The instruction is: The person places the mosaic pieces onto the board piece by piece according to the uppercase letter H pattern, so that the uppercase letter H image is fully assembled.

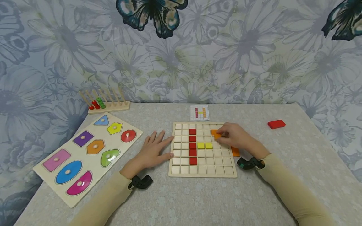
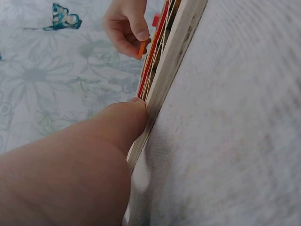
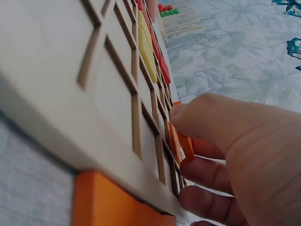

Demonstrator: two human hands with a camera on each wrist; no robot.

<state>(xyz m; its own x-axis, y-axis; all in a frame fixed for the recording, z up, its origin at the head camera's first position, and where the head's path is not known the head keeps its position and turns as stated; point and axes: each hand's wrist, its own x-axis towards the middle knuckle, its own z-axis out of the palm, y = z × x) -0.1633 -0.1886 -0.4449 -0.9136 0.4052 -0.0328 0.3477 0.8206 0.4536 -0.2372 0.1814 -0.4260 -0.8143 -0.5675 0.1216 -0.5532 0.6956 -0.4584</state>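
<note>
A wooden grid board [image 1: 202, 171] lies flat, with a column of several red tiles [image 1: 193, 145] and two yellow tiles [image 1: 205, 145] set in its cells. An orange tile [image 1: 213, 131] sits in an upper cell towards the right. Just below it, my right hand [image 1: 236, 138] pinches another orange tile [image 2: 142, 47] between thumb and fingers, close over the grid. My left hand [image 1: 151, 149] lies with fingers spread, its thumb and index fingertip at the board's left edge. More orange pieces [image 1: 235, 152] lie against the board's right edge, partly behind my right hand.
Behind the board lies a card [image 1: 199, 112] printed with a coloured grid pattern. A red block [image 1: 276, 124] is at the right. On the left are a shape puzzle board [image 1: 97, 171] with knobbed pieces and a peg rack [image 1: 113, 107] holding red and green beads.
</note>
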